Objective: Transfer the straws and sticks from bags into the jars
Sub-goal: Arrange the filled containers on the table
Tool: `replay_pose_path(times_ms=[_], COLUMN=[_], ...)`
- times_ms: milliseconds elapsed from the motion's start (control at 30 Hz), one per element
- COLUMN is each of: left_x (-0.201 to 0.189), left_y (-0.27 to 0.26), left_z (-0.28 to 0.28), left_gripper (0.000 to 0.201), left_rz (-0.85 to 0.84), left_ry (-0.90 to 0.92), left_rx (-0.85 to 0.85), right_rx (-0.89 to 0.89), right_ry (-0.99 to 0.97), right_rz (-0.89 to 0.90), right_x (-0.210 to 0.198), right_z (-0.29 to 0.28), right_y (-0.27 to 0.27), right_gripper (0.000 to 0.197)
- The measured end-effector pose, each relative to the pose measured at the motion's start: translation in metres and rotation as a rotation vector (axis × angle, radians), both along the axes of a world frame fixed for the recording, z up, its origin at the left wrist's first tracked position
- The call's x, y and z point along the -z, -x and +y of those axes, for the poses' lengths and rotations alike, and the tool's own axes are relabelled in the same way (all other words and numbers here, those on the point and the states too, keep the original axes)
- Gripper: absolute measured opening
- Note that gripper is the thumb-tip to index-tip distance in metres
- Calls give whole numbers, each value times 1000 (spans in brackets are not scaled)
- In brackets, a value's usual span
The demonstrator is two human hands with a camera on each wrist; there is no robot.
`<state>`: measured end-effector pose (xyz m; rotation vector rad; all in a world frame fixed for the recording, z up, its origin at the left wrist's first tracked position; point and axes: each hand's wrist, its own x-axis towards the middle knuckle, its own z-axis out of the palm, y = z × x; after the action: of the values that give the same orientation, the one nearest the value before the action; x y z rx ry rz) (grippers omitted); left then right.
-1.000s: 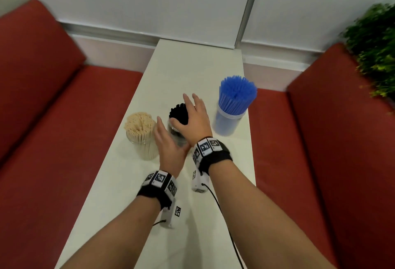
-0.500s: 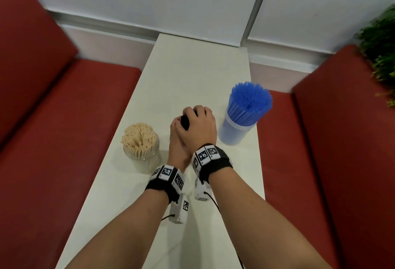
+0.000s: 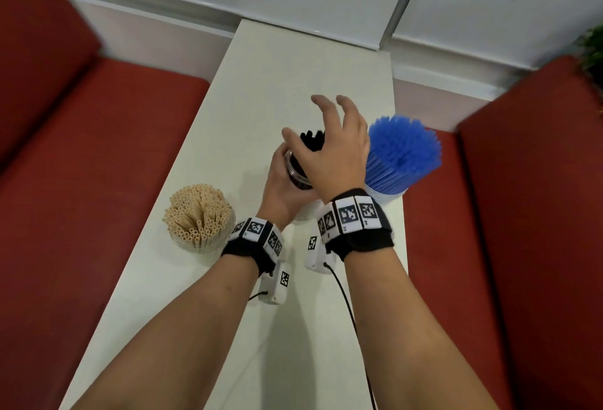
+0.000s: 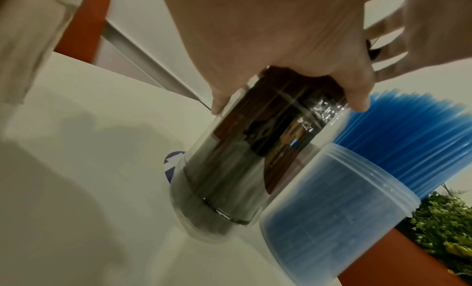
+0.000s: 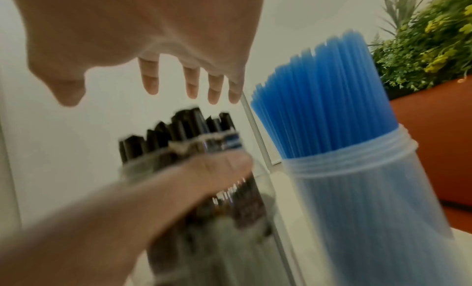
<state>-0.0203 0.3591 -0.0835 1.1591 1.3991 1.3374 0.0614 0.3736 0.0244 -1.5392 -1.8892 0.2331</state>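
A clear jar [image 4: 230,165] of black straws [image 3: 312,139] stands mid-table. My left hand [image 3: 283,181] grips it near the rim; the left wrist view shows my fingers [image 4: 281,48] curled round its upper part. My right hand [image 3: 329,145] hovers just above the black straw tips [image 5: 186,125], fingers [image 5: 194,82] spread and relaxed, holding nothing. To the right stands a frosted jar [image 3: 385,196] of blue straws [image 3: 403,152]. At the left a clear jar [image 3: 208,243] holds beige sticks [image 3: 197,214].
The narrow white table [image 3: 287,73] runs away from me between two red sofas [image 3: 98,135]. The blue-straw jar [image 4: 332,209] nearly touches the black-straw jar. A green plant [image 5: 429,38] stands at the right edge. Wrist devices and a cable [image 3: 346,305] lie near my forearms.
My right hand, which covered the black straws half a second ago, has lifted and spread its fingers. My left hand keeps its hold on the jar. The head view tilted further down.
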Motion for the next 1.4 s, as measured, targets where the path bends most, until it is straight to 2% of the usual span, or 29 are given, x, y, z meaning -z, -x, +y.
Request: replay_pose_path(times_ms=[67,100,133,200,233,267,333,400,467,533,600,667,767,833,900,967,1067,1267,1400], left_x=[-5,-6,-5,-5,-8,-11,-12,-9,-5,-4,-5,-3,-1,-1,-1,0,2,3,3], left_y=[-2,-2,-2,-1,-1,-1,-1,-1,0,0,0,2,5,7,5,1,-4,-5,-2], left_z=[3,3,3,2,1,0,-4,-4,-3,-5,-7,-8,-10,-17,-27,-33,-32,-16,-11], left_gripper=[78,68,57,34,34,42,69,88,98,97,93,94,113,123,121,110,93,79,78], left_rz=[5,-12,-41,-49,-29,-28,41,50,15,-18,-34,-110,-107,-87,-72,-103,-111,-74,-51], left_ry=[7,13,-6,-72,-80,-63,-72,-79,-54,-19,-10,8,68,110,144,179,198,199,187], left_rx=[1,6,8,34,31,23,6,6,14,8,29,95,208,271,285,255,185,179,179], right_rx=[-45,-51,-40,16,32,30,-8,-53,-74,-57,-58,-49,95,203,207,140,112,144,169], right_ry=[161,210,215,144,126,117,79,-18,-120,-151,-92,-64,-12,167,382,462,487,491,494], right_rz=[-115,-195,-260,-279,-260,-246,-205,-77,52,144,277,395,505,584,672,719,717,711,713], right_x=[15,23,30,34,33,31,24,13,5,6,18,41,78,97,107,111,113,116,117], right_z=[-5,-7,-7,-3,0,3,9,12,8,-3,-20,-43,-73,-82,-86,-86,-82,-67,-63], right_y=[1,4,7,13,15,17,16,11,5,-4,-14,-24,-37,-43,-45,-46,-48,-54,-51], right_gripper=[75,74,66,40,31,27,21,20,31,48,56,52,39,45,56,64,64,57,54])
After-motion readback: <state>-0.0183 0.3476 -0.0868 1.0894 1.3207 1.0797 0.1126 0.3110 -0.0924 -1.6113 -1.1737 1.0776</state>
